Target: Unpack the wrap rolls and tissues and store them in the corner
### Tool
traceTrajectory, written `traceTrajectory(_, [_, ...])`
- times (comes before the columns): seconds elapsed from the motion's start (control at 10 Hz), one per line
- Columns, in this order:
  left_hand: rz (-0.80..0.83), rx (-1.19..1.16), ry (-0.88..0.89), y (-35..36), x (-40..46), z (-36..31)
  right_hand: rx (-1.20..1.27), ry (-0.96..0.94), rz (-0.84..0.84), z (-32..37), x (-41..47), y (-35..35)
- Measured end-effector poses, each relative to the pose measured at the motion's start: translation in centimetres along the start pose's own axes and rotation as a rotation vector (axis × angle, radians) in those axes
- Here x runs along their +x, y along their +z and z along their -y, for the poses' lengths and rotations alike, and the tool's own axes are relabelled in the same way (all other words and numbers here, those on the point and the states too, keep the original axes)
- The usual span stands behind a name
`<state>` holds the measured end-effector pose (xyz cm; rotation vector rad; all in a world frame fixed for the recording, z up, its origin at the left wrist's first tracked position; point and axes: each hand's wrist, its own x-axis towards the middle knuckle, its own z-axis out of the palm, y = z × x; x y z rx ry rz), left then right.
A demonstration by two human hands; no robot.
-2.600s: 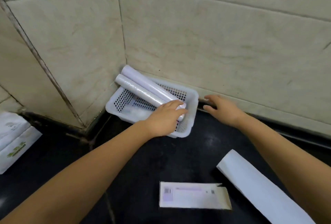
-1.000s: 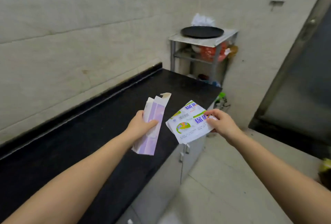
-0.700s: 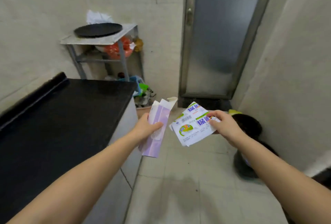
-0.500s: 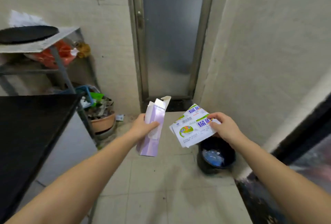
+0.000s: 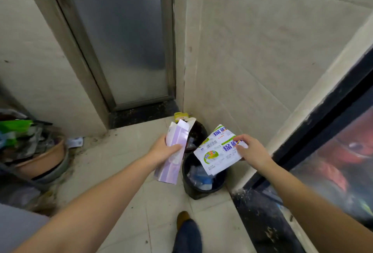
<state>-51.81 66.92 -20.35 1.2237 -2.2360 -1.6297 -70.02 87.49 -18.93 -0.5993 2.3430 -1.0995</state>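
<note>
- Since half a second earlier: view swung down and right; the black bin [image 5: 203,180], then at 5 o'clock of the hands, is now directly beneath them. Grips unchanged.
- Left hand [image 5: 163,150]: fingers curled shut round the purple-and-white wrap box [image 5: 174,151], thumb laid across its front face, the other fingers behind it. Box held near upright, tilted slightly, its top flap open at 12 o'clock of the hand; its lower end hangs at 6 o'clock, just beside the bin rim.
- Right hand [image 5: 249,149]: thumb and fingertips pinched together on the right edge of the flattened white tissue wrapper [image 5: 217,150], which carries green and purple print. Wrapper extends to 9 o'clock of the hand, over the bin opening, not touching the bin.
- Box and wrapper close together, apart by a narrow gap.
- Second dark container [image 5: 196,133] seen behind the box at 12 o'clock of the bin, contents unclear.
- Bin stands on the tiled floor [image 5: 125,151] in the wall corner, near the frosted door [image 5: 121,36].
- Wrap rolls and tissues themselves out of view.
</note>
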Motion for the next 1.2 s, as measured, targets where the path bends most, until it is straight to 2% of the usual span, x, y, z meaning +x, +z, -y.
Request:
traceTrajectory(0.2, [0.117, 0.062, -0.169, 6.0, 12.9, 3.0, -0.147, 0.172, 0.076, -5.8, 11.7, 1.9])
traceTrajectory(0.3, [0.075, 0.128, -0.303, 10.4, 16.8, 5.3, -0.218, 0.307, 0.143, -9.9, 14.4, 3.7])
traceTrajectory(0.4, [0.121, 0.106, -0.44, 15.2, 20.9, 8.7, -0.269, 0.367, 0.263, -14.5, 18.1, 6.0])
traceTrajectory(0.6, [0.143, 0.098, -0.569, 24.9, 30.0, 20.4, -0.299, 0.359, 0.469, -26.4, 25.9, 15.9])
traceTrajectory(0.8, [0.125, 0.04, -0.741, 32.9, 35.7, 32.2, -0.398, 0.384, 0.575, -37.6, 29.8, 26.9])
traceTrajectory(0.9, [0.146, 0.017, -0.814, 34.9, 37.0, 35.8, -0.468, 0.435, 0.619, -40.7, 30.4, 30.2])
traceTrajectory(1.0, [0.161, -0.022, -0.816, 35.2, 37.2, 36.8, -0.492, 0.487, 0.646, -41.3, 30.6, 30.9])
traceTrajectory(1.2, [0.165, 0.049, -0.71, 29.4, 36.2, 31.0, -0.424, 0.492, 0.572, -35.2, 30.9, 26.4])
